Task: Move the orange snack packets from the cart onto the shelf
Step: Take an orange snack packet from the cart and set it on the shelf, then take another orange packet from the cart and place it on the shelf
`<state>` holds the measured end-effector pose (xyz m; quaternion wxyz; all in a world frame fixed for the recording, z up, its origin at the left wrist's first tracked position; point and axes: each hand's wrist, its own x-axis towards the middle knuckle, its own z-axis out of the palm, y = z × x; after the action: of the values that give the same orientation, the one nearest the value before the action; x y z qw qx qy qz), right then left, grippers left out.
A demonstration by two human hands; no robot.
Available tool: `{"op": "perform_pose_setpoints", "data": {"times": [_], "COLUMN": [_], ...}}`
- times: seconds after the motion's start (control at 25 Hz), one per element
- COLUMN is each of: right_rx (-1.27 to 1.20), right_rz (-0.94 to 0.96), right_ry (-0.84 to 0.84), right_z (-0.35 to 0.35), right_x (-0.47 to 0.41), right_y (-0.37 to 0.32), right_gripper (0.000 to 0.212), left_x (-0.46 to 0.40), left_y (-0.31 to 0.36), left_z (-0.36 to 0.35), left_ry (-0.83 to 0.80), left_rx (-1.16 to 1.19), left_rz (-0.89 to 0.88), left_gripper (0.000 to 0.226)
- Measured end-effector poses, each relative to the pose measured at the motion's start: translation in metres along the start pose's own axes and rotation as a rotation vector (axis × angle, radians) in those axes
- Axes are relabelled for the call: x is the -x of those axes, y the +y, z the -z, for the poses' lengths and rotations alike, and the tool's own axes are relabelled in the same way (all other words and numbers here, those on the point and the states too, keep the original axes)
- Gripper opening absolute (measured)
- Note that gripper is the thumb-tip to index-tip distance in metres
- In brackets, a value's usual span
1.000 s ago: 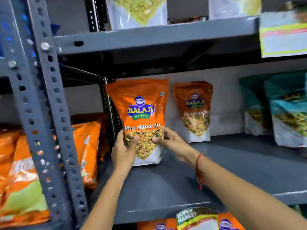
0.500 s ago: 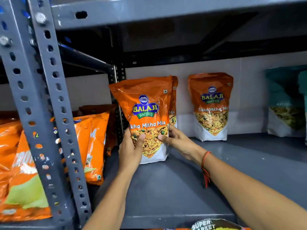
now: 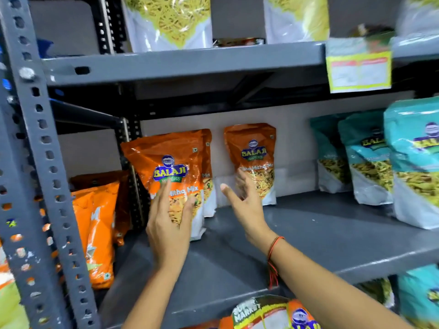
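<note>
An orange Balaji snack packet (image 3: pixel 166 160) stands upright on the grey shelf (image 3: pixel 308 238) near its left post, with a second orange packet (image 3: pixel 207 162) right behind it. A third orange packet (image 3: pixel 251 148) stands further right against the back wall. My left hand (image 3: pixel 169 224) is open, fingers spread, just in front of the front packet's lower half, perhaps brushing it. My right hand (image 3: pixel 244 203) is open beside that packet, holding nothing. More orange packets (image 3: pixel 273 314) show at the bottom edge, below the shelf.
Teal packets (image 3: pixel 370 162) stand at the shelf's right end. Other orange bags (image 3: pixel 99 224) fill the neighbouring bay to the left, beyond the perforated grey upright (image 3: pixel 45 176). The upper shelf (image 3: pixel 180 65) holds yellow noodle-snack bags (image 3: pixel 168 20) and a price label (image 3: pixel 358 70).
Both hands have let go of the front orange packet, which now stands on the shelf. The hands have opened and drawn back slightly; the view has tilted up and back.
</note>
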<state>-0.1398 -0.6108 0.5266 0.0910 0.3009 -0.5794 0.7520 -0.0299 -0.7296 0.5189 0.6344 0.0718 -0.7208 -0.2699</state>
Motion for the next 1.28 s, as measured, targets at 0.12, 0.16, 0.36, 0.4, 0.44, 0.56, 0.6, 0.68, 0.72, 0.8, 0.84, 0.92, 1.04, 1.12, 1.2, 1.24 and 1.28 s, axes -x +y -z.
{"op": "perform_pose_setpoints", "data": {"times": [0.12, 0.16, 0.36, 0.4, 0.44, 0.56, 0.6, 0.68, 0.72, 0.8, 0.84, 0.92, 1.04, 1.12, 1.2, 1.24, 1.28], "right_rx": [-0.05, -0.056, 0.002, 0.037, 0.093, 0.226, 0.265, 0.345, 0.375, 0.431, 0.453, 0.466, 0.421, 0.366, 0.348, 0.369, 0.385], "right_rz": [0.086, 0.113, 0.229, 0.249, 0.259, 0.269, 0.262, 0.21, 0.169, 0.034, -0.043, -0.229, -0.551, -0.789, -1.046, -1.179, -1.298], "right_ry": [0.196, 0.262, 0.579, 0.619, 0.672, 0.851, 0.899, 0.963, 0.971, 1.03, 1.055, 1.102, 1.118, 1.092, 0.984, 0.916, 0.831], "right_z": [0.042, 0.062, 0.181, 0.203, 0.23, 0.303, 0.329, 0.381, 0.403, 0.455, 0.477, 0.524, 0.571, 0.598, 0.618, 0.625, 0.629], "right_x": [0.028, 0.038, 0.092, 0.104, 0.119, 0.17, 0.189, 0.236, 0.259, 0.315, 0.341, 0.397, 0.478, 0.535, 0.586, 0.608, 0.627], "right_y": [-0.031, -0.044, -0.102, -0.11, -0.117, -0.137, -0.141, -0.147, -0.145, -0.13, -0.119, -0.086, -0.02, 0.033, 0.086, 0.111, 0.135], "right_gripper": [0.059, 0.058, 0.057, 0.057, 0.056, 0.051, 0.049, 0.045, 0.042, 0.043, 0.048, 0.055, 0.048, 0.043, 0.046, 0.052, 0.06], "left_x": [0.016, 0.023, 0.081, 0.096, 0.117, 0.192, 0.221, 0.287, 0.314, 0.388, 0.422, 0.498, 0.601, 0.669, 0.727, 0.748, 0.762], "left_y": [0.062, 0.086, 0.204, 0.224, 0.248, 0.313, 0.333, 0.368, 0.377, 0.389, 0.389, 0.379, 0.326, 0.278, 0.232, 0.217, 0.207], "left_z": [-0.04, -0.054, -0.125, -0.137, -0.148, -0.177, -0.183, -0.19, -0.191, -0.204, -0.212, -0.236, -0.267, -0.28, -0.286, -0.286, -0.285], "left_ry": [-0.076, -0.116, -0.367, -0.423, -0.494, -0.724, -0.816, -1.025, -1.123, -1.379, -1.492, -1.721, -2.126, -2.35, -2.518, -2.607, -2.663], "left_rx": [0.305, 0.428, 0.913, 0.966, 1.031, 1.199, 1.238, 1.292, 1.294, 1.23, 1.171, 0.97, 0.598, 0.255, -0.087, -0.193, -0.282], "left_rz": [0.014, 0.057, 0.258, 0.273, 0.293, 0.376, 0.39, 0.396, 0.385, 0.34, 0.294, 0.207, 0.152, 0.008, -0.12, -0.143, -0.131], "left_gripper": [0.058, 0.058, 0.051, 0.05, 0.05, 0.051, 0.047, 0.042, 0.042, 0.042, 0.041, 0.039, 0.032, 0.024, 0.019, 0.015, 0.017]}}
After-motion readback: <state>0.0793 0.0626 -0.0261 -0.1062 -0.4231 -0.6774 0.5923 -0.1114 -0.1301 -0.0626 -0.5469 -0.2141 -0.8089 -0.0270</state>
